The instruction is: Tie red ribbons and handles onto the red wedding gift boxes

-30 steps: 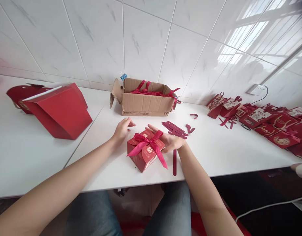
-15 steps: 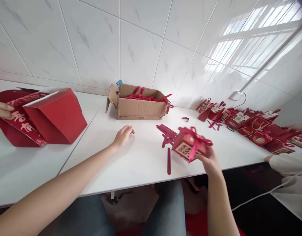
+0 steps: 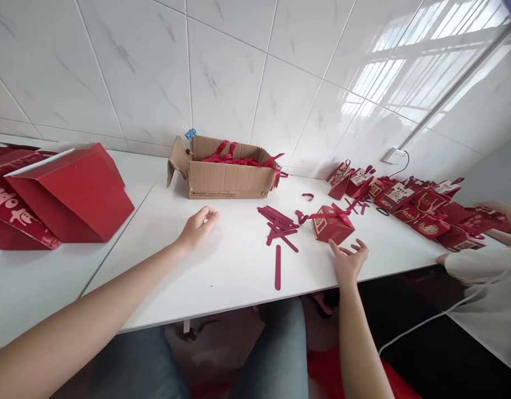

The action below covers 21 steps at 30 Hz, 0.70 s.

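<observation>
My right hand [image 3: 350, 261] is open, thumb and fingers spread, just in front of a small red gift box [image 3: 337, 231] tied with a red ribbon bow. The box sits on the white table [image 3: 234, 277], pale lettering on its side. My left hand [image 3: 197, 228] rests on the table, fingers loosely curled and slightly apart, with nothing in it. Between my hands lies a loose heap of dark red strips [image 3: 279, 223], with a single strip [image 3: 277, 267] nearer the table's front edge.
Behind my left hand stands an open cardboard box [image 3: 228, 178] full of red ribbons [image 3: 239, 161]. Large red boxes [image 3: 78, 199] stand at left. Several finished-looking gift boxes [image 3: 430, 227] crowd the right, near another person's hand [image 3: 499, 209]. A power socket [image 3: 393, 155] is on the wall.
My right hand has set the ribboned gift box down and let go, drawing back slightly. My left hand's fingers have loosened. The other person's hand at far left is out of view.
</observation>
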Tool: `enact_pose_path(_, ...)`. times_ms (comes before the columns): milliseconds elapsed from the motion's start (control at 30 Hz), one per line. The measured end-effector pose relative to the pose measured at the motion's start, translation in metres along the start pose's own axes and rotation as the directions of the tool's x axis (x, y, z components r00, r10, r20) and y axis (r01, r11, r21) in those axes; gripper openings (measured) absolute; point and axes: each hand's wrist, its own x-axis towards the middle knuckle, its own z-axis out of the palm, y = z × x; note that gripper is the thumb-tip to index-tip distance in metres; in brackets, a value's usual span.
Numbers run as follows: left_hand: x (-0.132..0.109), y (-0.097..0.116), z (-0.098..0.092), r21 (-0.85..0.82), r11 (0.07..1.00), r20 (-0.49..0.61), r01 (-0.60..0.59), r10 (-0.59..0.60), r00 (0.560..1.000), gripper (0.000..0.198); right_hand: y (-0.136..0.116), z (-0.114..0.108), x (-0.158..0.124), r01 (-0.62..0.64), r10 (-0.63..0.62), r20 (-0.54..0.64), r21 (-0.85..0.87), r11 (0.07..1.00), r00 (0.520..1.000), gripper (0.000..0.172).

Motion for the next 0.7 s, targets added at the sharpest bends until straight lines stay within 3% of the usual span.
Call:
enact_pose_path(67,-0.001,0.014,-0.015,0.134,0.974,-0.04,-0.185,0.192,0.981,0.029,0.004,0.001,0.002,0.068,-0.066,0.05,-0.037,0.997,0.997,0.061)
enact_pose_path(133,-0.009,0.03,-0.036,0.328,0.869,-0.138,-0.371,0.432,0.891,0.023,0.009,0.002,0.007,0.146,-0.134,0.122,-0.092,0.985,0.983,0.043)
enact_pose_path(167,-0.015,0.037,-0.047,0.414,0.82,-0.216,-0.395,0.51,0.833,0.021,0.01,0.003,0.011,0.173,-0.154,0.157,-0.111,0.979,0.975,0.04)
enact_pose_path(300,-0.051,0.04,-0.09,0.581,0.787,-0.563,-0.208,0.573,0.596,0.027,0.018,0.014,0.033,0.224,-0.139,0.349,-0.215,0.951,0.927,0.046)
enact_pose_path(367,-0.068,0.023,-0.109,0.564,0.818,-0.66,-0.115,0.53,0.532,0.032,0.021,0.024,0.046,0.271,-0.117,0.426,-0.322,0.907,0.897,0.056)
enact_pose_path(433,-0.081,0.003,-0.128,0.514,0.858,-0.735,-0.006,0.444,0.512,0.037,0.021,0.035,0.056,0.36,-0.113,0.493,-0.441,0.822,0.863,0.063)
enact_pose_path(533,-0.094,-0.019,-0.153,0.427,0.894,-0.809,0.139,0.309,0.5,0.035,0.021,0.051,0.064,0.467,-0.105,0.56,-0.556,0.688,0.822,0.061)
enact_pose_path(600,-0.097,-0.026,-0.168,0.404,0.9,-0.807,0.163,0.267,0.527,0.029,0.023,0.057,0.066,0.475,-0.081,0.564,-0.6,0.644,0.822,0.058)
enact_pose_path(700,-0.091,-0.031,-0.186,0.364,0.917,-0.774,0.163,0.201,0.601,0.033,0.027,0.058,0.065,0.484,-0.084,0.564,-0.612,0.625,0.822,0.059)
